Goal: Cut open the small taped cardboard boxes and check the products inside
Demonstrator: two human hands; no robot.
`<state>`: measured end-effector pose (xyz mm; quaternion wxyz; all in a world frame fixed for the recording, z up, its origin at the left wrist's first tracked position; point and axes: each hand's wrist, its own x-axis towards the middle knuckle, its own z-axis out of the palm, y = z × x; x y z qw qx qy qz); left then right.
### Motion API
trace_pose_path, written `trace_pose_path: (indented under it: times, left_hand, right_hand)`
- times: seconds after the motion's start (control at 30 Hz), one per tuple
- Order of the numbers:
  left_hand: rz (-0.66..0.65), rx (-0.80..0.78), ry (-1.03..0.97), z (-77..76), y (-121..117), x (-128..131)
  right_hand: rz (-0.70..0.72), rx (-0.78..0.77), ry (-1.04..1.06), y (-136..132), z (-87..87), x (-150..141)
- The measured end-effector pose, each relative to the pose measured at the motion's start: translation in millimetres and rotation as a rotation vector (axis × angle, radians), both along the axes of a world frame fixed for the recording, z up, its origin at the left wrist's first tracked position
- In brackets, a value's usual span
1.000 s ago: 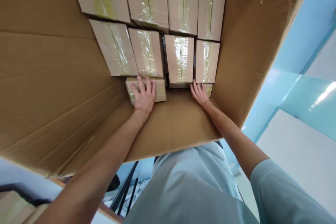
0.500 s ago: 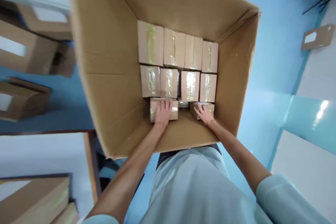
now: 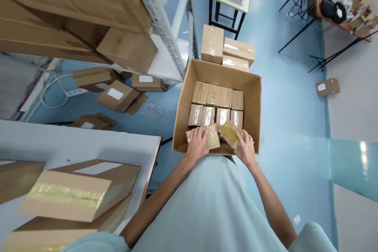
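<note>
A large open cardboard carton [image 3: 254, 114] stands on the floor before me, with small taped cardboard boxes [image 3: 214, 95] in two rows inside it. At its near side my left hand [image 3: 198, 141] is closed over a small box [image 3: 213, 137], which sits a little tilted. My right hand [image 3: 245, 145] grips another small box [image 3: 230, 133], turned at an angle so its yellowish tape faces up. The two held boxes nearly meet in the middle. What lies beneath them is hidden.
Behind the carton several taped boxes [image 3: 212, 43] are stacked. A metal shelf upright [image 3: 159, 19] rises at the left. Closer in, a white table [image 3: 118, 141] bears larger boxes [image 3: 67, 195]. Loose boxes [image 3: 116, 95] and a power strip [image 3: 77, 92] lie on the floor.
I have straightened up, so the carton looks smaller and farther off. Both small boxes under my hands have been lifted and tilted, and moved closer together.
</note>
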<state>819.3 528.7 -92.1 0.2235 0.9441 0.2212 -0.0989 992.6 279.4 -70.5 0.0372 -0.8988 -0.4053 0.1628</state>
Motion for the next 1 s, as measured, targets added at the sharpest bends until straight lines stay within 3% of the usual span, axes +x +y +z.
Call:
trace_pose_path:
  times: [0.1,0.23,0.33,0.47,0.6,0.7,0.83,1.0]
  left_hand:
    - [0.165,0.011,-0.139,43.7,-5,-14]
    - [0.416,0.106,-0.296,100.7,-28,-51]
    - [0.674,0.163,-0.341,136.8,-60,-98]
    - [1.07,0.206,-0.344,169.0,-115,-173]
    - [1.389,0.312,-0.302,186.5,-172,-236]
    - [1.594,0.385,-0.263,191.9,-210,-275]
    - [1.863,0.417,-0.231,188.0,-255,-331]
    - [2.125,0.414,-0.271,170.1,-304,-414]
  right_hand:
    - [-0.067,0.212,-0.094,-3,31.3,-14]
    - [-0.017,0.451,-0.151,2,64.7,-26]
    - [0.076,0.567,-0.144,8,88.0,-31]
    - [0.214,0.669,-0.064,20,111.3,-31]
    - [0.411,0.718,0.066,42,123.3,-45]
    - [0.577,0.671,0.131,60,129.9,-76]
    - [0.783,0.603,0.273,75,137.9,-145]
    - [1.029,0.564,0.455,79,141.0,-262]
